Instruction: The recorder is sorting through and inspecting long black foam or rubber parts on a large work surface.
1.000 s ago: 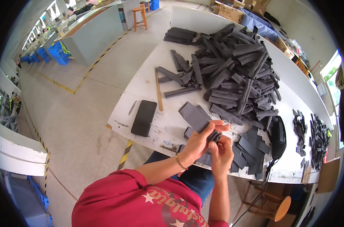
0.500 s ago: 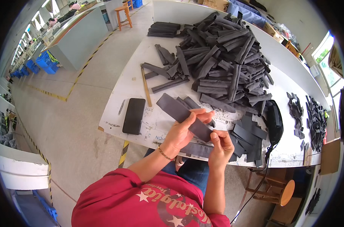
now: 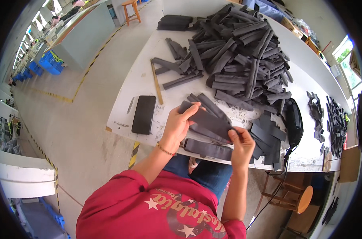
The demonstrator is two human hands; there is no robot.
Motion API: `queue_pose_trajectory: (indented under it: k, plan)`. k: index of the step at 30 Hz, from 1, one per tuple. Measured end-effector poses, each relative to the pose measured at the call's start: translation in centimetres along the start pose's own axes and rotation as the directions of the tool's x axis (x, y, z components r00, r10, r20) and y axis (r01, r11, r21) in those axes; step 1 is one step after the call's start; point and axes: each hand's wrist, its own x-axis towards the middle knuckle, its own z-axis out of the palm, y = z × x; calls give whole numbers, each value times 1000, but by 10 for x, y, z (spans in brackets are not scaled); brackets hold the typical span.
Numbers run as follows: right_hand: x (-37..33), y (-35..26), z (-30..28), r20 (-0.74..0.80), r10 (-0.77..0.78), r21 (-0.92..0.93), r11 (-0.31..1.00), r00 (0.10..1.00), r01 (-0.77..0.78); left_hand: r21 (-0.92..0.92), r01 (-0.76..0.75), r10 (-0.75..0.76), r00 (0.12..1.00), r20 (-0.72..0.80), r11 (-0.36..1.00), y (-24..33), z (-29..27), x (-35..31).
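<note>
A flat dark grey strip (image 3: 210, 122) is stretched between my two hands above the table's near edge. My left hand (image 3: 178, 124) pinches its far left end between thumb and fingers. At the near right end, my right hand (image 3: 242, 146) grips the strip with the thumb on top. Under and behind it lie several dark fabric sleeves (image 3: 213, 104). Along the table edge, just below the strip, lies another long dark fabric piece (image 3: 207, 149). Loose flat black pieces (image 3: 268, 137) overlap in a heap right of my right hand.
A large pile of dark fabric sleeves (image 3: 241, 59) covers the back of the white table (image 3: 139, 79), with a neat stack (image 3: 175, 22) beside it. To the left are a black phone (image 3: 144, 114) and a wooden stick (image 3: 157, 83). A corded black object (image 3: 293, 123) stands right; a wooden stool (image 3: 304, 199) is below.
My left hand has slid from the strip's middle to its far left end and closed there. The right hand keeps its end. The whole view has shifted slightly.
</note>
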Motion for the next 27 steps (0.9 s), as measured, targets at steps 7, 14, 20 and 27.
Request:
queue_pose_trajectory:
  k: [7,14,20,27]
  plan:
    - [8,20,-42,19,138,-98,986,990,-135,730,-335,323,932,164,596,-17,-11,-3]
    - [0,40,-34,-93,-120,-632,774,988,34,684,-729,446,602,662,-32,-13,-9,50]
    - [-2,37,-98,67,-186,-883,445,980,145,790,-565,230,758,611,-237,-11,5,80]
    - [-5,72,-119,473,-221,-881,-107,853,461,914,-365,44,925,378,-175,-23,-18,96]
